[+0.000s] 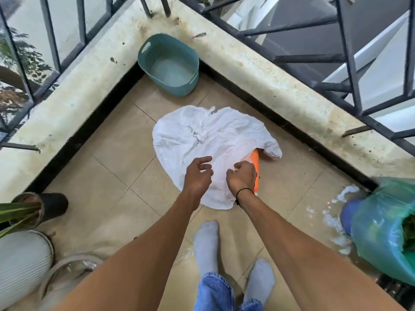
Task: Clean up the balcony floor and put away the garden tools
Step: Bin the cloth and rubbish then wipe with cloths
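White crumpled cloth (208,140) over tiles (107,176)

A white cloth (202,140) covers most of an orange object (256,169); only a strip shows at the cloth's right edge, so its shape cannot be told. The right hand (242,178) is curled, but what its fingers hold is unclear. The green bag (381,227) and white pot (20,263) are cut off by the picture's edges.
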